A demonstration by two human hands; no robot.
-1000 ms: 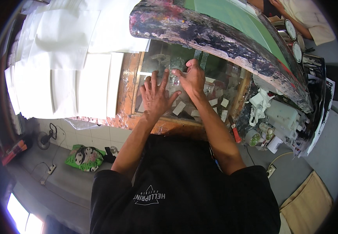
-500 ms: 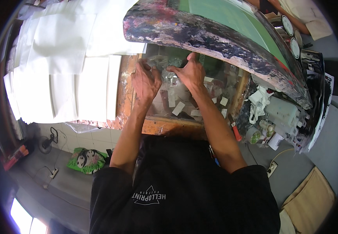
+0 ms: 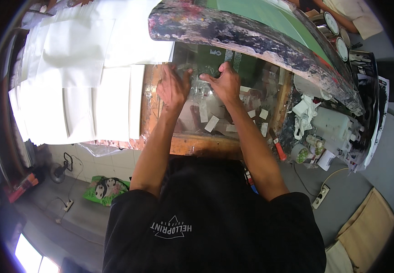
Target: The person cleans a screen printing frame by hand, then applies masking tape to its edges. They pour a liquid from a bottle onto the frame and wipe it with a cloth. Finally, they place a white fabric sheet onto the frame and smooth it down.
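Observation:
A clear glossy sheet lies on the glass-like bed of a wooden-framed printing table (image 3: 206,144). Beyond the hands shows a dark green printed panel (image 3: 247,66) with small white print. My left hand (image 3: 173,88) rests at the bed's left side, thumb spread away from its fingers. My right hand (image 3: 226,84) sits beside the green panel, thumb stretched toward the left and outer fingers curled. Both touch or hover just over the clear sheet; contact is hard to make out. Small white tape pieces (image 3: 212,123) are stuck on the bed. Above it the paint-smeared screen frame (image 3: 251,44) is raised.
White paper sheets (image 3: 78,109) are stacked at the left. Right of the bed lie a red-handled cutter (image 3: 279,150), crumpled white tissue (image 3: 304,113) and a translucent jug (image 3: 331,125). Paint cans (image 3: 341,48) stand far right, near another person's arm (image 3: 340,19).
My thumbs have shifted slightly, and the hands stay in nearly the same place on the bed. More of the dark green panel and its white print shows below the raised frame.

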